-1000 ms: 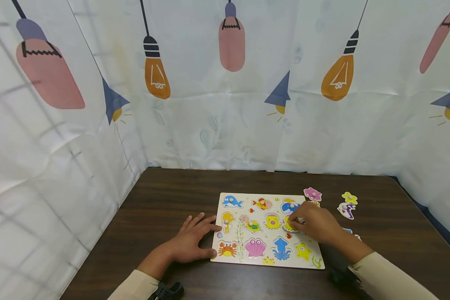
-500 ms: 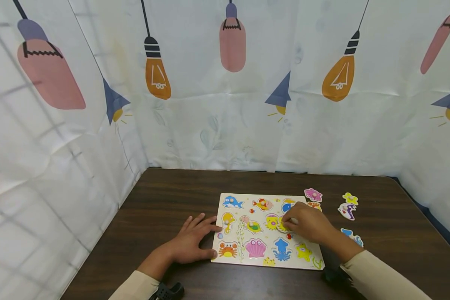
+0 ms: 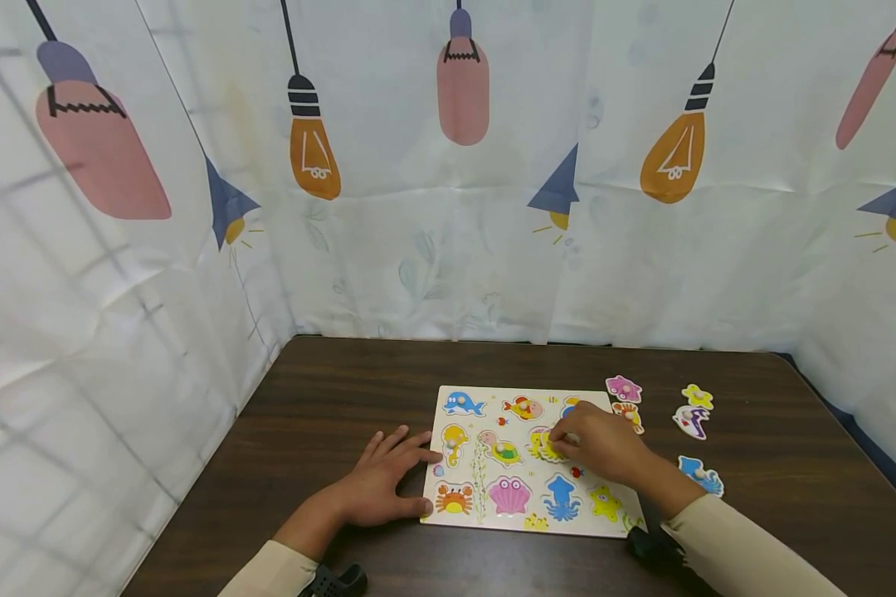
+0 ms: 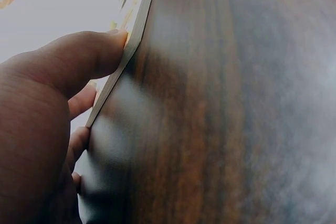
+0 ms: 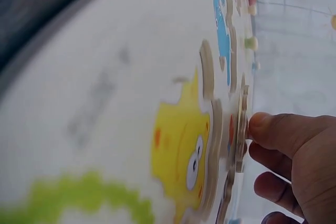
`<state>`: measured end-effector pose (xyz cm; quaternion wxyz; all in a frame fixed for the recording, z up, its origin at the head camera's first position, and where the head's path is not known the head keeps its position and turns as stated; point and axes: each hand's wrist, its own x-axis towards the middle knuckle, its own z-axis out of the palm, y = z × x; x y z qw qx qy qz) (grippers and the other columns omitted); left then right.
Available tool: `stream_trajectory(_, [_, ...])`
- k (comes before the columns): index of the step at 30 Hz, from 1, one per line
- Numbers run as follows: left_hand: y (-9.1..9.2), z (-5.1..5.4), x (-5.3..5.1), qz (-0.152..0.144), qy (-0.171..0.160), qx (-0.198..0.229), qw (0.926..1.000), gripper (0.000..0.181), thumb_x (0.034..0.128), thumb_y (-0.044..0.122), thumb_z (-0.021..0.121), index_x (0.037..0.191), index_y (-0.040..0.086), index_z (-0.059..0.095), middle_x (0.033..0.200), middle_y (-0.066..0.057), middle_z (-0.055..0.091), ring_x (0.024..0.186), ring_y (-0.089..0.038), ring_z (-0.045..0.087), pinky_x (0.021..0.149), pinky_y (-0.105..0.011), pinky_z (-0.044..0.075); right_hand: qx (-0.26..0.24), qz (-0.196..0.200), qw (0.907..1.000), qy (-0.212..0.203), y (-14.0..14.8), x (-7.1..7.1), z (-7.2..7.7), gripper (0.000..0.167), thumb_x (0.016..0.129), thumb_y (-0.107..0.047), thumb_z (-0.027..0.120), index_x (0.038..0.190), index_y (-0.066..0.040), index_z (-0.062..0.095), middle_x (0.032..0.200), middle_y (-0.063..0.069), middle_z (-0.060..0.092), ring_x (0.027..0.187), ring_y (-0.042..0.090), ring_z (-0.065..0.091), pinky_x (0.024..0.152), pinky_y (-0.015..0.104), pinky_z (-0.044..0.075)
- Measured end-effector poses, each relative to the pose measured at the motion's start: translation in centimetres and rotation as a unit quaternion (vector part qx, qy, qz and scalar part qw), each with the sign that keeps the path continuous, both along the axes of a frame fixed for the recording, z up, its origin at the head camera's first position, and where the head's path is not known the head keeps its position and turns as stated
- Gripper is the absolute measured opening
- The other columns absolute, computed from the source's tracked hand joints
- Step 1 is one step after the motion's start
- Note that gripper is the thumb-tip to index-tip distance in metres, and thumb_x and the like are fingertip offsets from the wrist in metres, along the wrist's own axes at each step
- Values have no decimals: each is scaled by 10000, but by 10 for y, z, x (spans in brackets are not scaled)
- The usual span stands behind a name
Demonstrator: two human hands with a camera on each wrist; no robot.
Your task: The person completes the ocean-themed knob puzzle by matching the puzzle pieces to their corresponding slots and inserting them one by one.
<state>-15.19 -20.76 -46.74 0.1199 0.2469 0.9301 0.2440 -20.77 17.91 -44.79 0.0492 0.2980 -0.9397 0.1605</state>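
A wooden puzzle board (image 3: 489,518) printed with sea animals lies on the table. My left hand (image 3: 387,479) rests at its left edge, fingers spread and thumb on the near corner; in the left wrist view the thumb (image 4: 84,59) presses the board's top edge. Over the yellow octopus picture, my right hand (image 3: 601,444) pinches a yellow puzzle piece (image 3: 547,446), partly hidden by the fingers. The right wrist view shows this piece (image 5: 242,124) edge-on, standing above the board surface. A yellow starfish (image 3: 605,502) and a blue squid (image 3: 561,497) show nearby on the board.
Loose puzzle pieces lie right of the board: a pink one (image 3: 624,389), an orange one (image 3: 628,415), a yellow one (image 3: 697,396), a purple-and-white one (image 3: 691,421) and a blue one (image 3: 701,475). A patterned curtain (image 3: 448,249) hangs behind the dark table (image 3: 343,381).
My right hand has moved left with the yellow piece, from beside the octopus picture to over it. More of the orange and blue loose pieces shows now. The left hand stays put.
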Motion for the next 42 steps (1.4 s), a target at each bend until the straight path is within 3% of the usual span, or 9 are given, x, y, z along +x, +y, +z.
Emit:
stream_trajectory(24, [0, 0, 0, -25, 44, 39, 10000, 666, 900, 608, 693, 1476, 322, 521, 1652, 27, 311, 1551, -352, 124, 1195, -644, -5, 179, -276, 9984, -459, -24, -8, -1, 68, 872, -256, 839, 924, -295, 819, 928, -222, 686, 916, 66, 575, 671, 309, 508])
stream_trajectory(37, [0, 1, 1, -34, 6, 84, 10000, 666, 906, 596, 693, 1483, 312, 519, 1653, 18, 310, 1554, -347, 112, 1192, -642, -10, 316, -206, 9985, -388, -10, -1, 2, 85, 884, -243, 826, 955, -285, 807, 967, -177, 681, 914, 71, 553, 621, 240, 467])
stream_trajectory(42, [0, 0, 0, -37, 3, 70, 10000, 662, 910, 583, 696, 1488, 316, 515, 1655, 14, 307, 1554, -350, 111, 1192, -642, -12, 253, -226, 9989, -326, 1, 2, 0, 87, 886, -226, 822, 945, -287, 804, 948, -193, 664, 901, 68, 535, 670, 257, 492])
